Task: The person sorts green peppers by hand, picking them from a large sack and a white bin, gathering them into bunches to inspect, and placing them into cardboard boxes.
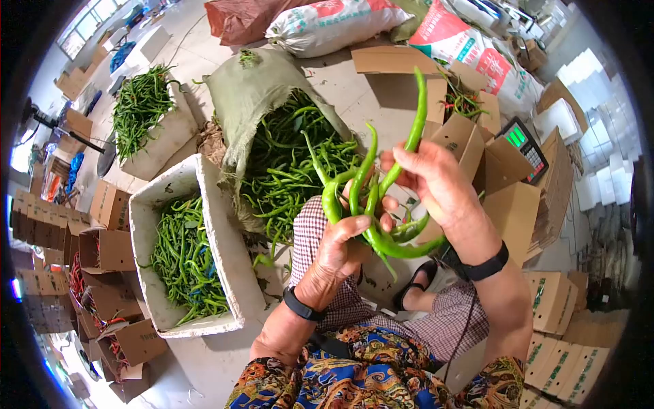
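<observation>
Green chili peppers [371, 204] in a bunch, left hand [340, 249] fingers [355, 226] clamped around the lower part, right hand [439, 184] fingers [409, 158] closed on the upper part, open sack [238, 95] of peppers just beyond the fingers, white foam box [225, 238] to their left, scale [524, 144] to their right.

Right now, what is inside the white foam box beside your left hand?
Long green peppers lie piled inside the white foam box, covering most of its floor. Anything beneath them is hidden. The left hand and right hand grip a separate bunch.
</observation>
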The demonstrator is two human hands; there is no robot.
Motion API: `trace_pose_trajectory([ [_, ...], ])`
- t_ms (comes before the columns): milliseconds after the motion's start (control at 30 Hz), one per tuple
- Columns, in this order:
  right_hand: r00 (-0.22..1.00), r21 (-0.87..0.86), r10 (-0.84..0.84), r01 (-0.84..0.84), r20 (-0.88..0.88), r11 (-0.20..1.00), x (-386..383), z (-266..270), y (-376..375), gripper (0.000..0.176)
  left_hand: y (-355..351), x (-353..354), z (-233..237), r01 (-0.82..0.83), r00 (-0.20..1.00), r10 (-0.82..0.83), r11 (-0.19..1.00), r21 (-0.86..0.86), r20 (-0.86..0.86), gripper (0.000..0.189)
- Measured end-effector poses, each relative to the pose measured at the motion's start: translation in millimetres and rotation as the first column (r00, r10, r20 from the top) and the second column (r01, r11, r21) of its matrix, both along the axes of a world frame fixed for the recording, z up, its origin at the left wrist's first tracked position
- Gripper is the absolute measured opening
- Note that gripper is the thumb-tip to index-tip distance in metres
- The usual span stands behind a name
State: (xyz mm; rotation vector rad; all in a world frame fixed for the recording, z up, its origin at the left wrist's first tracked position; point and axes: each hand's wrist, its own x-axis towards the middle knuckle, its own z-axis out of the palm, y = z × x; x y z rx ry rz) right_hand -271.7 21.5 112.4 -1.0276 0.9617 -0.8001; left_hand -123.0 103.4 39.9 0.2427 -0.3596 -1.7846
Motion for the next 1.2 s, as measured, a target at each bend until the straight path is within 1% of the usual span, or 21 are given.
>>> trace_pose_trajectory([
  [67, 0.981, -0.033, -0.079, 0.086, 0.177, 0.996, -3, 2, -2, 0.019, 1, -2, 2, -0.003, 1.0, 0.002, 0.998, 0.066, 0.015, 0.077],
  [167, 0.963, -0.078, -0.119, 0.141, 0.242, 0.987, -18, 14, -11, 0.017, 3, -2, -7, 0.034, 0.999, -0.035, 0.995, 0.095, 0.008, 0.076],
  [233, 0.942, -0.053, -0.213, 0.234, 0.258, 0.971, -29, 23, -17, 0.018, 1, -3, -14, 0.07, 0.998, -0.068, 0.994, 0.085, -0.016, 0.075],
  [300, 0.944, -0.282, -0.13, 0.219, 0.303, 0.934, -55, 24, -28, 0.018, 2, -2, -19, 0.038, 0.997, -0.033, 0.996, 0.085, -0.064, 0.072],
  [367, 0.962, -0.326, -0.14, 0.214, 0.236, 0.921, -59, 39, -12, 0.019, 1, -2, -16, -0.027, 0.998, 0.033, 0.992, 0.121, -0.047, 0.062],
  [433, 0.97, -0.328, -0.101, 0.023, -0.221, 0.944, -58, 41, 12, 0.021, -4, -2, -17, -0.067, 0.996, 0.076, 0.985, 0.161, -0.049, 0.059],
  [467, 0.969, -0.195, -0.014, -0.035, -0.245, 0.98, -52, 39, 26, 0.024, -6, -3, -15, -0.075, 0.994, 0.088, 0.978, 0.196, -0.057, 0.057],
  [500, 0.988, -0.12, 0.106, -0.12, -0.112, 0.986, -51, 28, 33, 0.027, -8, -4, -15, -0.072, 0.994, 0.089, 0.972, 0.224, -0.069, 0.055],
  [567, 0.998, 0.043, 0.049, -0.05, 0.038, 0.998, -50, -4, 44, 0.028, -10, -9, -8, -0.088, 0.996, 0.09, 0.958, 0.273, 0.005, 0.054],
  [600, 0.998, 0.049, 0.042, -0.044, 0.036, 0.998, -51, -10, 49, 0.028, -10, -10, -10, -0.089, 0.996, 0.088, 0.956, 0.28, 0.017, 0.05],
  [667, 0.958, -0.057, 0.122, -0.141, -0.258, 0.988, -50, -19, 56, 0.029, -11, -14, -13, -0.103, 0.995, 0.095, 0.947, 0.303, 0.042, 0.048],
  [700, 0.959, -0.054, 0.124, -0.142, -0.253, 0.988, -48, -23, 60, 0.029, -11, -15, -15, -0.126, 0.992, 0.109, 0.938, 0.324, 0.069, 0.046],
  [767, 0.825, -0.175, 0.133, -0.269, -0.549, 0.947, -44, -29, 69, 0.033, -12, -21, -23, -0.149, 0.988, 0.125, 0.928, 0.342, 0.09, 0.043],
  [800, 0.713, -0.102, 0.124, -0.266, -0.69, 0.958, -37, -21, 71, 0.035, -12, -22, -22, -0.152, 0.986, 0.121, 0.934, 0.324, 0.113, 0.043],
  [833, 0.714, -0.101, 0.12, -0.259, -0.69, 0.961, -41, -26, 70, 0.035, -13, -25, -20, -0.152, 0.984, 0.115, 0.94, 0.307, 0.133, 0.043],
  [900, 0.938, -0.093, 0.141, -0.179, -0.318, 0.979, -53, -44, 65, 0.034, -14, -27, -11, -0.146, 0.985, 0.108, 0.935, 0.324, 0.133, 0.043],
  [967, 0.949, -0.064, 0.12, -0.145, -0.292, 0.987, -71, -48, 58, 0.028, -14, -21, -21, -0.1, 0.992, 0.074, 0.958, 0.27, 0.104, 0.045],
  [1033, 0.992, -0.009, -0.054, 0.054, -0.117, 0.999, -85, -45, 52, 0.021, -11, -22, -17, -0.048, 0.97, -0.027, 0.953, 0.3, 0.241, 0.051],
  [1067, 0.993, 0.035, -0.093, 0.096, -0.078, 0.995, -93, -46, 48, 0.021, -9, -25, -16, -0.06, 0.967, -0.01, 0.963, 0.263, 0.255, 0.055],
  [1100, 0.991, 0.033, -0.108, 0.111, -0.084, 0.993, -99, -47, 45, 0.021, -6, -27, -15, -0.055, 0.958, -0.034, 0.953, 0.297, 0.284, 0.054],
  [1200, 0.973, 0.105, -0.175, 0.161, 0.148, 0.981, -116, -54, 38, 0.024, -6, -30, -23, -0.038, 0.972, -0.024, 0.966, 0.255, 0.234, 0.049],
])
